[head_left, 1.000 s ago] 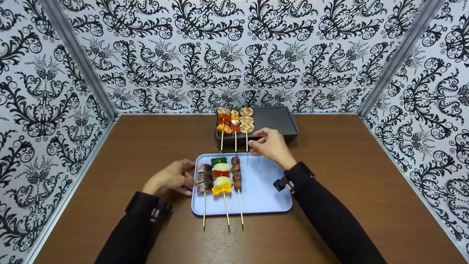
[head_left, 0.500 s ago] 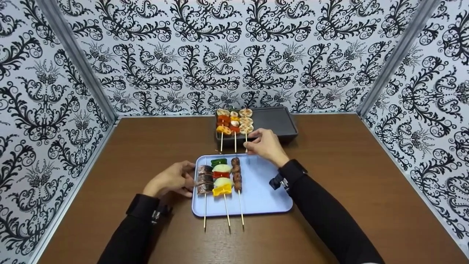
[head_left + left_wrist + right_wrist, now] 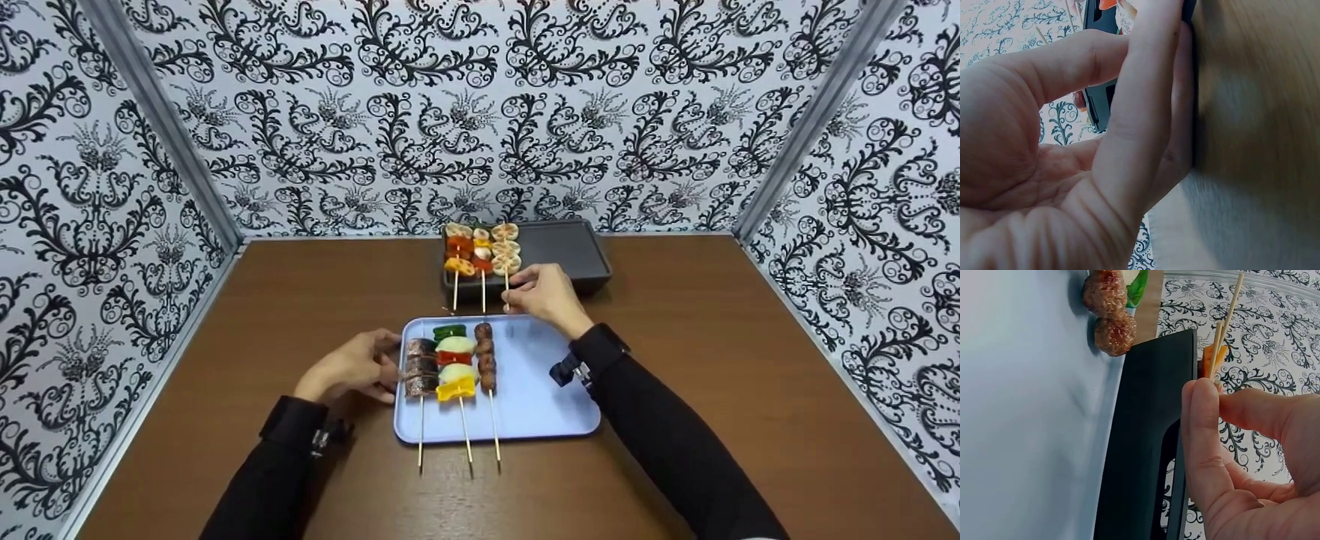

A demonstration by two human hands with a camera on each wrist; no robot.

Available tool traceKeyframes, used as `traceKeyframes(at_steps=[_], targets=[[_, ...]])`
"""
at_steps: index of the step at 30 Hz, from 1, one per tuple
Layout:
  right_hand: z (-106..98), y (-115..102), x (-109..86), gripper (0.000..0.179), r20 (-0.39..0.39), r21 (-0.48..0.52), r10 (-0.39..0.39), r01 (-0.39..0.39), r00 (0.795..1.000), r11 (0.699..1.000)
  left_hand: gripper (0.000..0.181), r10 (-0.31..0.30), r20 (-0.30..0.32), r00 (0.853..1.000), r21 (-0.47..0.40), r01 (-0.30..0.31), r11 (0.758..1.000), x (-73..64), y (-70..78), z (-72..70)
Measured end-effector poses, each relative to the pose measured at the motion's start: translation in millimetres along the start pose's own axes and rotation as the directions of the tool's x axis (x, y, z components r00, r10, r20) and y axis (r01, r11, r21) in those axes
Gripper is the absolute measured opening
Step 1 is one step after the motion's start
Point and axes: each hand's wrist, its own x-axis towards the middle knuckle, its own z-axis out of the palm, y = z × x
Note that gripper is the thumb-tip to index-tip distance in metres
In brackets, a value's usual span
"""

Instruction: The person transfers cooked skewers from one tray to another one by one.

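In the head view my right hand (image 3: pixel 551 298) pinches the bare stick end of a lotus root skewer (image 3: pixel 506 250) between thumb and fingertips. Its slices lie on a dark grill pan (image 3: pixel 566 251). The right wrist view has the pinched stick (image 3: pixel 1215 354) close up. At the left side of a pale blue tray (image 3: pixel 540 390) my left hand (image 3: pixel 352 367) lies low on the table, fingers gently bent against the rim. On the tray are a dark-skinned chunk skewer (image 3: pixel 421 367), a vegetable skewer (image 3: pixel 454 360) and a meatball skewer (image 3: pixel 485 356).
Two mixed skewers, one with orange pieces (image 3: pixel 460 251) and one with white and red pieces (image 3: pixel 481 253), lie left of the lotus root skewer, sticks overhanging the pan's front. Patterned walls (image 3: pixel 465 120) enclose the brown table (image 3: pixel 300 292) behind and on both sides.
My right hand has shifted slightly left and closed its thumb and fingertips on the lotus root skewer's stick. The left hand has stayed at the tray's left rim.
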Motion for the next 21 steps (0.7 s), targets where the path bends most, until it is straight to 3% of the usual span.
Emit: traceKeyframes(at_steps=[21], targets=[[-10.9,-8.4,-6.3,0.034,0.094,0.156,0.154,-0.167,0.984,0.973,0.077,-0.024,-0.007,1.000,-0.010,0.023,1.000,1.3,-0.4,0.7]])
